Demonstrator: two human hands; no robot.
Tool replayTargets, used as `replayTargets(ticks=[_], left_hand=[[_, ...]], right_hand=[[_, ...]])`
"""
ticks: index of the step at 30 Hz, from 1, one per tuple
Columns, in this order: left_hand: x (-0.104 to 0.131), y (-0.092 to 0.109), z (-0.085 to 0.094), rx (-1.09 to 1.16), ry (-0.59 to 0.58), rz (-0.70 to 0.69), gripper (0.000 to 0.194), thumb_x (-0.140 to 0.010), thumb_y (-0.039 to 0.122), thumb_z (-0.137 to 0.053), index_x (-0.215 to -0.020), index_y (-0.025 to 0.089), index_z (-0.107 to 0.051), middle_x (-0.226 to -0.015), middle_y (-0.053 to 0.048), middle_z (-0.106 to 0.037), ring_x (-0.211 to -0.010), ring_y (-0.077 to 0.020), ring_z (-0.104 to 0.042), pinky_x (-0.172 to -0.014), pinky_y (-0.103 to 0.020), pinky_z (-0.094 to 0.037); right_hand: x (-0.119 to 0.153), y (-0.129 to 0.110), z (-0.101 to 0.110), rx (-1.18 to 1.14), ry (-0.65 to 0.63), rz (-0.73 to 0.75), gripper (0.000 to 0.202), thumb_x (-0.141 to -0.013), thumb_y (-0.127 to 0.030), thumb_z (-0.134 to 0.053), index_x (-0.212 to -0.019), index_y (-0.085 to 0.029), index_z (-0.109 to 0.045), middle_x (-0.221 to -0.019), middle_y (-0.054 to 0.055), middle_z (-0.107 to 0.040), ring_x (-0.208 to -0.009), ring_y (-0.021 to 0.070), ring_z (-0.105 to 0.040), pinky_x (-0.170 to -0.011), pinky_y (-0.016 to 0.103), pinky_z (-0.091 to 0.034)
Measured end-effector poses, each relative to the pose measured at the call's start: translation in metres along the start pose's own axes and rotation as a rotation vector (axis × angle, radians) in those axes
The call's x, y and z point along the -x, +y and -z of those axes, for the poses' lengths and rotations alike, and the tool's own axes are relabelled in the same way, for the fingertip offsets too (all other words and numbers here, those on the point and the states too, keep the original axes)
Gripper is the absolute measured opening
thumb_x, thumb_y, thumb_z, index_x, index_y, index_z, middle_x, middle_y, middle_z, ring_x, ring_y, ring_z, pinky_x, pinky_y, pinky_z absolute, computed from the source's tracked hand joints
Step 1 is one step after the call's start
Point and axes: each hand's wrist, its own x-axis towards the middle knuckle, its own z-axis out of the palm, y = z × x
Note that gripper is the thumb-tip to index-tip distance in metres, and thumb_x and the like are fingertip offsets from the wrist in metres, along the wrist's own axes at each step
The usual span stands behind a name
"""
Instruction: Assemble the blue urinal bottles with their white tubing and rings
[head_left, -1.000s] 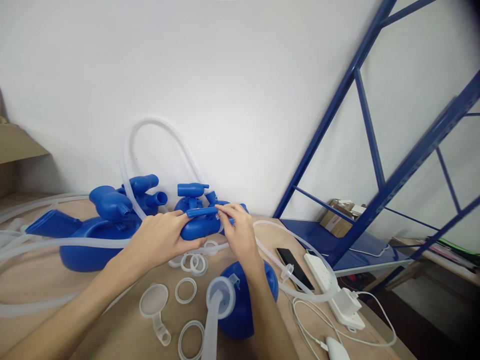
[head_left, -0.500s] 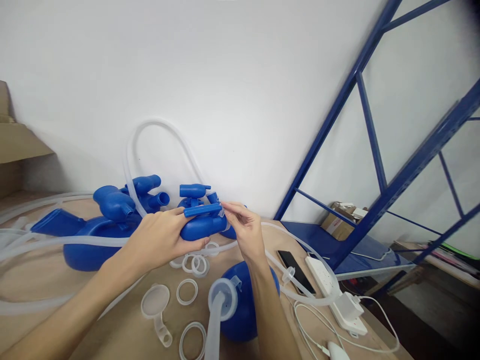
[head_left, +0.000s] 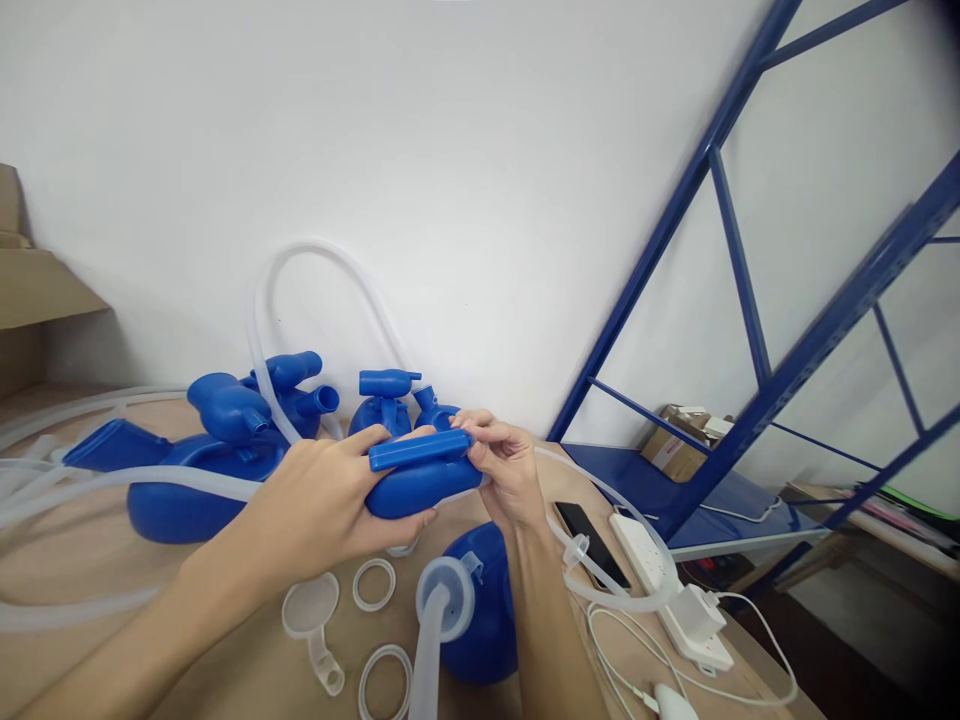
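Note:
My left hand (head_left: pixel 337 490) is wrapped round a blue plastic bottle (head_left: pixel 420 488) with a long handle bar along its top. The bottle lies roughly level above the table. At its right end, the fingers of my right hand (head_left: pixel 506 465) are pinched on the bottle's end; whatever small part they cover is hidden. Below my hands lie a translucent cap with a strap (head_left: pixel 311 605) and white rings (head_left: pixel 374 585). Another blue bottle (head_left: pixel 476 630), with a translucent lid (head_left: pixel 450 590) and a tube (head_left: pixel 427 660) in it, stands by my right forearm.
More blue bottles (head_left: pixel 195 500) and translucent tubing (head_left: pixel 127 480) cover the left side. On the right lie a phone (head_left: pixel 592 545), a power strip (head_left: pixel 637 545) and white cables. A blue metal rack (head_left: pixel 720 130) stands beyond, and a cardboard box (head_left: pixel 45 290) is at far left.
Both hands and the held bottle have moved a little right and nearer. My right fingers now cover the bottle's end, where a small translucent piece showed before.

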Motion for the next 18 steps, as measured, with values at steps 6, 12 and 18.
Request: replayTargets(ticks=[6,12,18], left_hand=[[0.005,-0.001,-0.003,0.087,0.059,-0.093,0.062,-0.091,0.054,-0.070,-0.149,0.034,-0.061,-0.098,-0.004,-0.072,-0.064,-0.0187,-0.069,-0.056,-0.029,-0.048],[0.007,-0.006,-0.001,0.135,0.079,-0.199,0.057,-0.095,0.054,-0.068,-0.147,0.034,-0.062,-0.105,-0.004,-0.075,-0.065,-0.0181,-0.070,-0.055,-0.030,-0.047],[0.007,-0.013,0.001,0.085,0.054,-0.217,0.068,-0.087,0.048,-0.076,-0.151,0.033,-0.060,-0.102,-0.002,-0.075,-0.063,-0.0177,-0.071,-0.053,-0.028,-0.045]], right_hand=[[0.005,-0.009,-0.003,0.072,-0.004,0.053,0.026,-0.060,-0.056,-0.101,-0.068,-0.038,-0.083,-0.074,0.001,-0.073,-0.082,0.0226,-0.069,-0.084,0.045,-0.059],[0.006,-0.020,-0.003,0.121,-0.098,-0.006,0.030,-0.055,-0.056,-0.102,-0.059,-0.036,-0.080,-0.066,0.001,-0.067,-0.076,0.0223,-0.067,-0.078,0.044,-0.061],[0.007,-0.027,-0.005,0.126,-0.152,-0.003,0.024,-0.058,-0.046,-0.104,-0.066,-0.037,-0.083,-0.068,0.000,-0.070,-0.077,0.0219,-0.070,-0.080,0.044,-0.063]])
